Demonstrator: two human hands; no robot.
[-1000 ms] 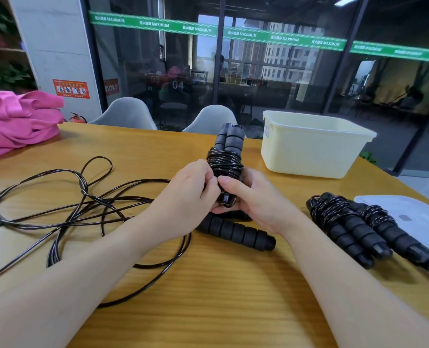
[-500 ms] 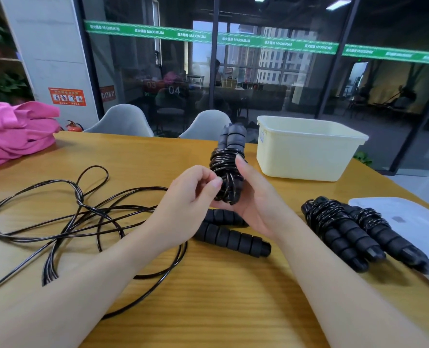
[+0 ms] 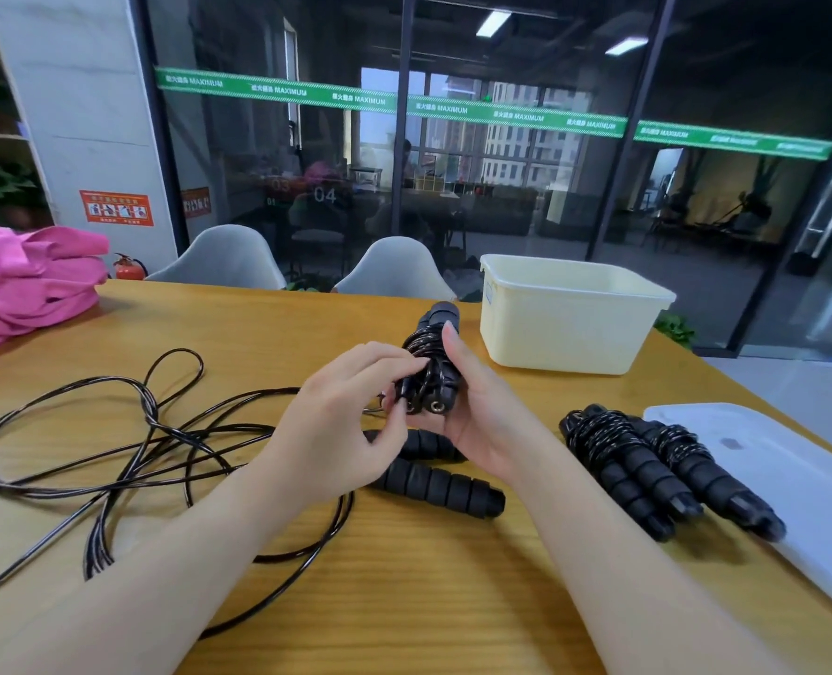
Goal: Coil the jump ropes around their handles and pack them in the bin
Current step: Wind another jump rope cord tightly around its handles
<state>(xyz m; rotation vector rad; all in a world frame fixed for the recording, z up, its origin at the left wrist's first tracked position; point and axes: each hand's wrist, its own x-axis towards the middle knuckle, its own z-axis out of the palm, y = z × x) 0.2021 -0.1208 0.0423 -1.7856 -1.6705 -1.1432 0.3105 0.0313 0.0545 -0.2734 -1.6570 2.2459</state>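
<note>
Head view: coiled jump rope [image 3: 434,355] held above the worktop [image 3: 404,577] centre. Right hand [image 3: 472,406] cradles the paired handles, fingers curled behind, thumb up along the side; left hand [image 3: 350,416] pinches the cord near the handle ends. Loose rope [image 3: 126,440] sprawls at left, w/ two unwrapped handles [image 3: 438,484] below the hands. Two wrapped bundles [image 3: 647,465] lie right, beside a white lid [image 3: 793,489] — cream bin [image 3: 569,324] stands behind them.
</note>
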